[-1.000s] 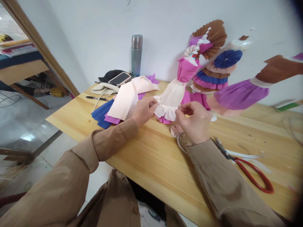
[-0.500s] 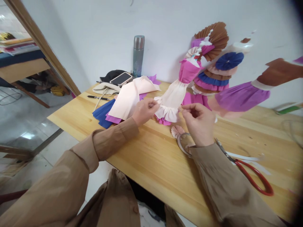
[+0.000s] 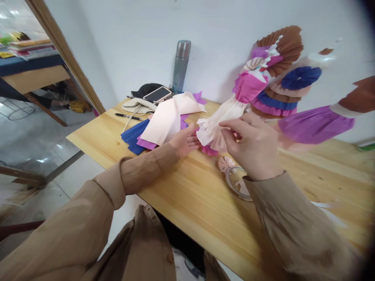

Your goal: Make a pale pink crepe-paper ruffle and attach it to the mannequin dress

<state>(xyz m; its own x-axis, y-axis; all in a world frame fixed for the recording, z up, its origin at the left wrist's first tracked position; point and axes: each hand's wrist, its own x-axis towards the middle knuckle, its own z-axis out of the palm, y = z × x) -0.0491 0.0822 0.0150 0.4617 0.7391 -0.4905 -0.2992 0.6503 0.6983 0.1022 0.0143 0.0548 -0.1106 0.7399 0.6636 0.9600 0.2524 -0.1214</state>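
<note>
A crepe-paper doll dress (image 3: 227, 113) with a cream skirt and a pink bodice leans on the wooden table (image 3: 187, 195). My right hand (image 3: 253, 146) pinches the ruffled cream hem of the skirt and lifts it off the table. My left hand (image 3: 186, 141) lies beside the hem on its left, fingers stretched toward the magenta underlayer, holding nothing that I can see. A small pink paper rosette (image 3: 225, 164) and a tape ring (image 3: 237, 183) lie just below my right hand.
Sheets of cream, blue and purple crepe paper (image 3: 158, 127) lie to the left. Behind them are a phone (image 3: 157, 94) on a bag, a pen (image 3: 128, 116) and a steel flask (image 3: 181, 64). More paper dresses (image 3: 293, 84) stand at the wall on the right.
My right hand has risen and taken hold of the skirt hem, lifting it. My left hand has let go of the hem and opened. The view has shifted, so the scissors are hidden.
</note>
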